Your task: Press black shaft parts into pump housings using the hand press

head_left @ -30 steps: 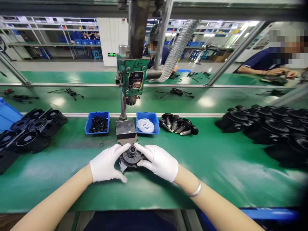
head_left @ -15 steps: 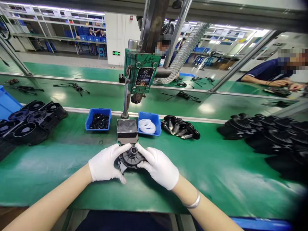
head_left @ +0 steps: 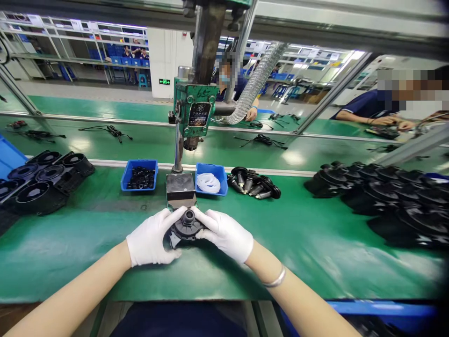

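Both my hands wear white gloves and grip a round black plastic part (head_left: pixel 185 226) with a raised hub, resting on the green bench mat. My left hand (head_left: pixel 150 239) wraps its left side, thumb underneath. My right hand (head_left: pixel 226 232) holds the right side, fingertips at the hub. Just beyond the part sits the grey base block (head_left: pixel 180 189) of a green bench press (head_left: pixel 192 111).
A blue bin of small black parts (head_left: pixel 139 175) and a blue bin of white rings (head_left: pixel 211 178) flank the press. Black shafted parts (head_left: pixel 253 183) lie to the right, black housings (head_left: pixel 38 182) at left, a large black pile (head_left: pixel 386 196) at right. Other people work across the conveyor.
My hands and the black part have stayed together in front of the press. Only the view has shifted slightly.
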`<act>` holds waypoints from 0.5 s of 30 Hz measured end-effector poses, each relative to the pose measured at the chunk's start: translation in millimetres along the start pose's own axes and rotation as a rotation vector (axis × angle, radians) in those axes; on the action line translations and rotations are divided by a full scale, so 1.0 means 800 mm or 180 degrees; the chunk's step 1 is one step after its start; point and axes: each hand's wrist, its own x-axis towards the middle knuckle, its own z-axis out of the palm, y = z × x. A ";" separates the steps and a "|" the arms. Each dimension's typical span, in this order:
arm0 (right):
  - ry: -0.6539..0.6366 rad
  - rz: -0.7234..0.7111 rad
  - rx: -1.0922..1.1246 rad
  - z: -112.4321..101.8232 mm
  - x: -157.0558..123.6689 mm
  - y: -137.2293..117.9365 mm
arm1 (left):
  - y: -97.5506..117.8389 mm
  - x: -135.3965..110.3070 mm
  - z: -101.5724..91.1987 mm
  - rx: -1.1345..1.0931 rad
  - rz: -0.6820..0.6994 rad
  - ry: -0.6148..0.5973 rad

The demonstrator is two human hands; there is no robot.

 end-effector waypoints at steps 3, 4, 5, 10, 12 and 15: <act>-0.0174 0.0184 0.0024 -0.005 0.004 0.000 | 0.005 0.001 0.000 -0.0005 -0.0066 -0.0030; -0.0251 0.0292 0.0076 -0.009 0.005 0.001 | 0.009 0.000 0.001 -0.0004 -0.0159 -0.0047; -0.0288 0.0461 0.0172 -0.013 0.006 0.002 | 0.014 -0.001 0.001 -0.0021 -0.0305 -0.0050; 0.0442 0.2072 0.1579 -0.018 -0.004 0.007 | 0.027 -0.019 0.015 -0.1419 -0.1199 0.0450; 0.0772 0.2449 0.2336 -0.003 -0.011 0.002 | 0.023 -0.018 0.027 -0.2149 -0.1404 0.0853; 0.1037 0.2476 0.3149 0.027 -0.018 -0.015 | 0.021 0.002 0.051 -0.2722 -0.1478 0.1364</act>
